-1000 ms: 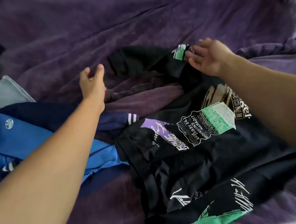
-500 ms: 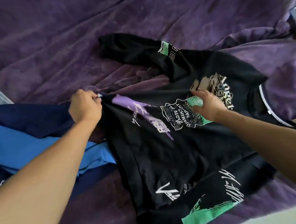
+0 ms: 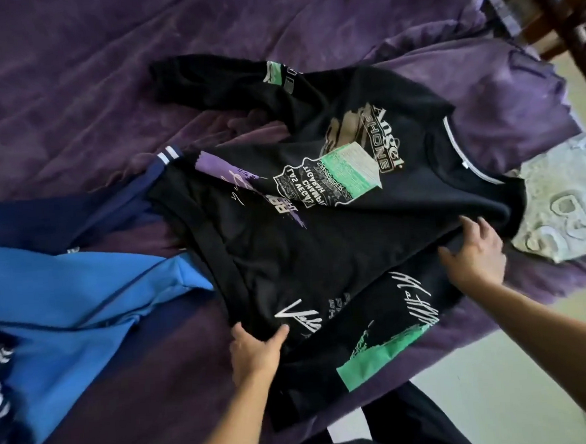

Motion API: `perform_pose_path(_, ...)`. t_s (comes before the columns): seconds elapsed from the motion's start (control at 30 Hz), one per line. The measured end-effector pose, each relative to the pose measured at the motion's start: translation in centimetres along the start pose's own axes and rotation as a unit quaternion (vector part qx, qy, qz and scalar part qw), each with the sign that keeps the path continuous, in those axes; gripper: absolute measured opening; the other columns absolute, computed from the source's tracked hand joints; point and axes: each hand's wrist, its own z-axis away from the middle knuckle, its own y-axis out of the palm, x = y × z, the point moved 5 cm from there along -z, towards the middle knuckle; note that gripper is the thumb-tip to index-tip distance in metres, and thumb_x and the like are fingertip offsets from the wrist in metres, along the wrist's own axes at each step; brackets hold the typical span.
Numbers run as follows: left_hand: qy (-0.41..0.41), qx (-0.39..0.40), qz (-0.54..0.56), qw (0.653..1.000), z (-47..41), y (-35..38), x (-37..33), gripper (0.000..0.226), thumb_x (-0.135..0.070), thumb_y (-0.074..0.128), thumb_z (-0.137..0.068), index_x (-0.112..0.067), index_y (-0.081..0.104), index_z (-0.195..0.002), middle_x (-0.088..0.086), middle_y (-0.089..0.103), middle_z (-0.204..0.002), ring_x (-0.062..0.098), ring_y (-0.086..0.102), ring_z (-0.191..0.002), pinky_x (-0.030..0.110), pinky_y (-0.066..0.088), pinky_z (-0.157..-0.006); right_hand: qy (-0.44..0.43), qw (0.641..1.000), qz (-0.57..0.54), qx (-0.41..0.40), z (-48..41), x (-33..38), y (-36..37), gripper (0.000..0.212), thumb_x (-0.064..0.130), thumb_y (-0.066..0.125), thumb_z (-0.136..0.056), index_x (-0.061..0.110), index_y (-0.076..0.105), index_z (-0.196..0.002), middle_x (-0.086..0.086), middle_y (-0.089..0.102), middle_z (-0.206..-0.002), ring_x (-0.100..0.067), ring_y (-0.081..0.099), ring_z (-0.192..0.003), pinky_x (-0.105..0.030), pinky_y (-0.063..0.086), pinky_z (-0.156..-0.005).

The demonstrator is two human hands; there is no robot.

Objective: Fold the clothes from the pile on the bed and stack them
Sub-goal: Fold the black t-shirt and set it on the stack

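Note:
A black sweatshirt (image 3: 320,247) with green, purple and white prints lies spread front-up on the purple bedspread (image 3: 104,79), collar to the right and one sleeve reaching up-left. My left hand (image 3: 255,351) holds the near corner of the hem, thumb on top of the fabric. By the near shoulder, my right hand (image 3: 472,255) rests on the sweatshirt with fingers spread and straight. The near sleeve (image 3: 378,350) is folded across below the body. Blue and navy clothes (image 3: 65,287) are piled at the left, partly under the sweatshirt's hem.
A grey-green patterned cloth (image 3: 564,198) lies beyond the collar at the right. Dark wooden furniture (image 3: 566,9) stands at the top right. Pale floor (image 3: 500,380) shows past the bed's right edge. A dark garment (image 3: 410,420) hangs at the bottom.
Both hands have moved toward me: the left from the far hem corner to the near one, the right from the chest print to the near shoulder. The sweatshirt now lies flatter.

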Motion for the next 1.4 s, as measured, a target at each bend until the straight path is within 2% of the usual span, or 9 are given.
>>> perform_pose_path(0.1, -0.026, 0.016, 0.081, 0.996, 1.7, 2.3, 2.4, 0.076, -0.031, 0.078, -0.076, -0.001, 0.043, -0.136, 0.020, 0.051, -0.135, 0.036, 0.049, -0.123, 0.038, 0.040, -0.099, 0.190, 0.975, -0.108, 0.047, 1.1, -6.7, 2.2, 0.083, 0.035, 0.077, -0.076, 0.008, 0.034, -0.141, -0.021, 0.045, -0.139, -0.038, 0.046, -0.126, -0.048, 0.044, -0.099)
perform_pose_path(0.17, -0.013, -0.007, 0.077, 0.997, 2.2, 2.5, 2.8, 0.040, -0.017, 0.076, -0.078, 0.001, 0.062, -0.111, 0.020, 0.061, -0.119, 0.036, 0.056, -0.110, 0.038, 0.045, -0.092, 0.271, 0.930, -0.228, 0.098, 2.0, -8.7, 3.9, 0.064, 0.035, 0.082, -0.072, 0.002, 0.054, -0.119, -0.020, 0.065, -0.102, -0.034, 0.065, -0.085, -0.037, 0.056, -0.063)
perform_pose_path(0.33, 0.044, -0.092, -0.013, 0.995, 1.9, -0.9, 3.6, 0.010, -0.006, 0.069, -0.079, 0.002, 0.065, -0.075, 0.027, 0.067, -0.095, 0.041, 0.063, -0.093, 0.041, 0.048, -0.082, 0.245, 0.896, -0.337, 0.155, 1.7, -8.4, 6.1, 0.013, -0.001, 0.067, -0.082, 0.000, 0.058, -0.073, -0.012, 0.053, -0.054, -0.016, 0.046, -0.032, -0.020, 0.038, -0.034)
perform_pose_path(0.7, -0.058, -0.158, 0.091, 0.982, 5.5, 3.4, 8.1, 0.051, -0.017, 0.069, -0.084, 0.002, 0.047, -0.126, 0.027, 0.055, -0.126, 0.043, 0.053, -0.114, 0.043, 0.041, -0.094, 0.132, 0.967, -0.169, 0.134, -1.1, -18.2, 0.2, 0.018, 0.020, 0.069, -0.076, 0.004, 0.067, -0.083, -0.014, 0.066, -0.076, -0.027, 0.061, -0.069, -0.031, 0.046, -0.061)
perform_pose_path(0.83, -0.008, -0.104, 0.076, 0.992, 7.2, 8.2, 7.0, 0.088, -0.031, 0.078, -0.076, -0.012, 0.028, -0.145, 0.017, 0.049, -0.139, 0.038, 0.048, -0.125, 0.040, 0.037, -0.101, 0.110, 0.957, -0.232, 0.139, -6.5, -15.7, 0.0, 0.076, 0.051, 0.083, -0.053, 0.005, 0.062, -0.109, -0.008, 0.068, -0.097, -0.027, 0.066, -0.089, -0.039, 0.055, -0.084)
perform_pose_path(0.9, 0.029, -0.087, 0.004, 0.996, 8.0, 10.4, 6.7, 0.073, -0.022, 0.076, -0.078, -0.016, 0.040, -0.141, 0.014, 0.056, -0.133, 0.034, 0.052, -0.120, 0.038, 0.041, -0.096, 0.138, 0.947, -0.240, 0.163, -7.3, -15.9, 1.4, 0.100, 0.050, 0.091, -0.040, 0.002, 0.054, -0.120, -0.013, 0.067, -0.105, -0.031, 0.067, -0.092, -0.043, 0.056, -0.086)
perform_pose_path(1.03, 0.035, -0.084, -0.037, 0.995, 10.2, 11.6, 6.6, 0.041, -0.009, 0.064, -0.079, -0.016, 0.061, -0.119, 0.012, 0.068, -0.106, 0.031, 0.061, -0.102, 0.033, 0.048, -0.084, 0.118, 0.960, -0.185, 0.174, -4.0, -16.7, 1.8, 0.049, 0.015, 0.080, -0.074, -0.004, 0.060, -0.114, -0.019, 0.066, -0.105, -0.033, 0.065, -0.093, -0.043, 0.054, -0.082)
perform_pose_path(1.2, -0.014, -0.058, -0.047, 0.997, 12.0, 7.7, 6.8, 0.040, -0.017, 0.065, -0.066, -0.025, 0.061, -0.105, 0.004, 0.067, -0.095, 0.027, 0.066, -0.084, 0.032, 0.054, -0.077, -0.019, 0.989, 0.041, 0.143, -2.8, -17.2, -1.7, 0.049, 0.019, 0.062, -0.075, 0.018, 0.049, -0.121, -0.013, 0.060, -0.111, -0.035, 0.059, -0.102, -0.038, 0.047, -0.076)
perform_pose_path(1.4, 0.131, -0.153, 0.281, 0.938, 14.8, -2.4, -0.6, 0.032, -0.005, 0.063, -0.085, -0.022, 0.060, -0.111, 0.007, 0.066, -0.094, 0.019, 0.063, -0.046, 0.024, 0.050, -0.040, -0.281, 0.926, 0.198, 0.158, 0.0, -11.7, -2.6, 0.080, 0.021, 0.063, -0.079, 0.031, 0.025, -0.148, -0.003, 0.022, -0.154, -0.026, 0.020, -0.142, -0.044, 0.040, -0.103)
